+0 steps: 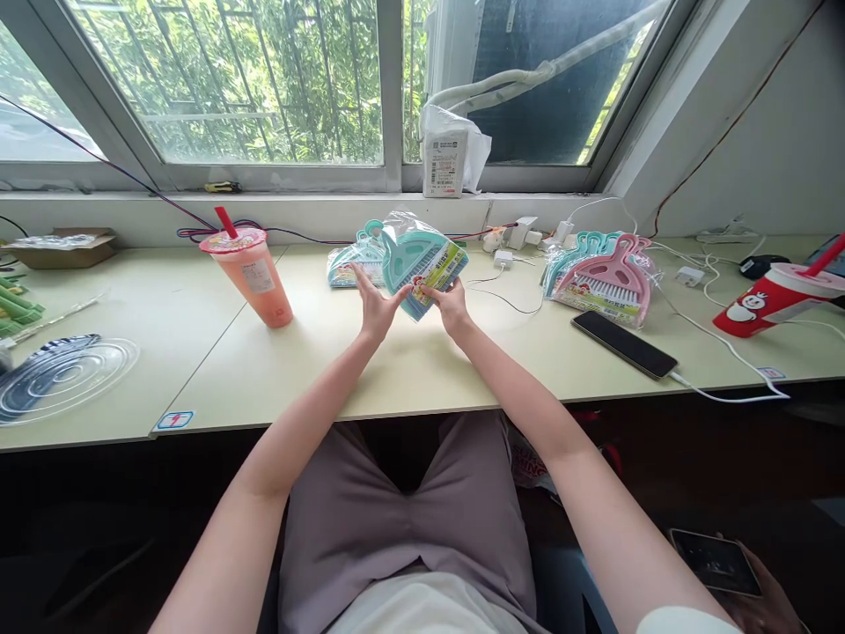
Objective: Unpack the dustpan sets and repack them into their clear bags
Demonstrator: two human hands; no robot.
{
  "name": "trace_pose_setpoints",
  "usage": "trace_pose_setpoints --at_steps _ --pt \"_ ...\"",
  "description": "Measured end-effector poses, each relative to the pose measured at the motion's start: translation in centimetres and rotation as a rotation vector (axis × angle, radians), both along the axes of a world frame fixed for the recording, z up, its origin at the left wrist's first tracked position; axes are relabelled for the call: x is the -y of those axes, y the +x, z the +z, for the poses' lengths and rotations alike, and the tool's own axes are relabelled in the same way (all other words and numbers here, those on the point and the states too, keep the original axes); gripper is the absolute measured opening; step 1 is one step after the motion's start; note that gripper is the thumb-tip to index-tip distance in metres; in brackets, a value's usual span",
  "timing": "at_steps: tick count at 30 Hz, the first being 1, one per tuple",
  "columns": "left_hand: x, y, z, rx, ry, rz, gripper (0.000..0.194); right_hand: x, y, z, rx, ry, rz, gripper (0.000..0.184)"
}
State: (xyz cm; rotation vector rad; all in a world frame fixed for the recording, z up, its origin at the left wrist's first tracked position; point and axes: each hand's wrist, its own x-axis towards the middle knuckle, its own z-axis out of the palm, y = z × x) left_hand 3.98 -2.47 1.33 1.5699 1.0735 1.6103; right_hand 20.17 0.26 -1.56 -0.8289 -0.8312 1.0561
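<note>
Between my hands, tilted and lifted over the table point(409, 379), is a mint-green mini dustpan and brush set point(415, 254) in clear plastic wrap with a printed label. My left hand point(378, 306) grips its lower left edge, the thumb across the front and the index finger pointing up. On the label's lower right side, my right hand point(450, 306) pinches the pack with its thumb in front. Just behind lie more wrapped mint-green sets point(356, 255), partly hidden by the held one. To the right is a pile of similar sets, with a pink set point(611, 277) on top.
A pink drink cup point(254, 277) with a red straw stands to the left; a red cup point(759, 304) leans at far right. A black phone point(624, 343) is plugged into a white cable. Chargers point(521, 233) sit along the back. Another person's hand point(766, 590) holds a phone at lower right.
</note>
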Motion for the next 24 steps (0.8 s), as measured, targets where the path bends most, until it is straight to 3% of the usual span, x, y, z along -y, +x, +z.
trace_pose_setpoints --at_steps 2,4,8,11,14,19,24 --pt "0.1 -0.3 0.1 -0.089 0.119 0.212 0.111 -0.1 -0.1 -0.2 -0.015 -0.014 -0.023 0.07" --pt "0.1 -0.7 0.1 -0.228 0.195 0.278 0.092 0.0 -0.1 -0.2 -0.022 -0.017 -0.032 0.068" --pt "-0.3 -0.9 -0.4 -0.584 0.264 0.169 0.048 0.1 0.0 0.0 -0.007 -0.021 -0.026 0.067" --pt "-0.6 -0.5 -1.1 -0.753 0.279 0.158 0.033 0.0 -0.2 -0.2 -0.006 -0.029 -0.048 0.066" --pt "-0.9 -0.4 -1.5 -0.797 0.281 0.177 0.02 -0.2 -0.3 -0.5 -0.009 -0.031 -0.057 0.068" --pt "-1.2 -0.7 -1.3 -0.796 0.297 0.126 0.014 -0.5 -0.2 -0.9 0.019 -0.012 -0.046 0.066" --pt "-0.7 -0.5 -1.0 -0.823 0.35 0.154 0.017 -0.4 -0.3 -0.9 0.017 0.007 -0.053 0.069"
